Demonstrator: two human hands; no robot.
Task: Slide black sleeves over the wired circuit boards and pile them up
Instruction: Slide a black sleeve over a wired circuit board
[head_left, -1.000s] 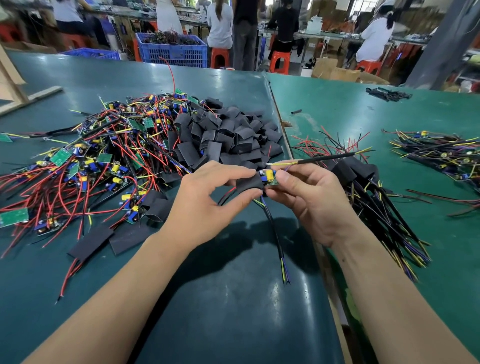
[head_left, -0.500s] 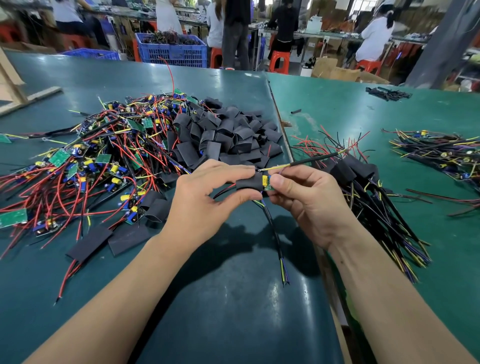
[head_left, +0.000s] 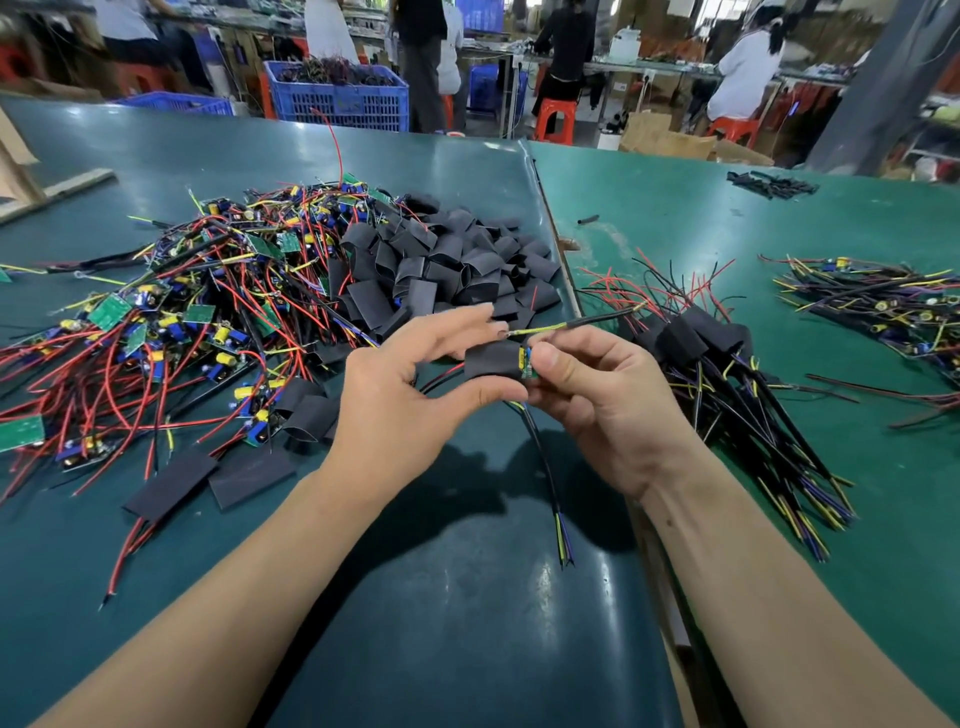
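Since the earlier frame the black sleeve (head_left: 491, 361) covers more of the circuit board (head_left: 525, 364), only its right end showing. The left hand (head_left: 400, 395) pinches the sleeve, upper fingers lifted; the right hand (head_left: 597, 395) seemingly grips the board's end, above the tabletop (head_left: 467, 597) between the piles.

A black sleeve (head_left: 491, 361) covers most of a green circuit board (head_left: 525, 364), wires (head_left: 545, 467) trailing down.
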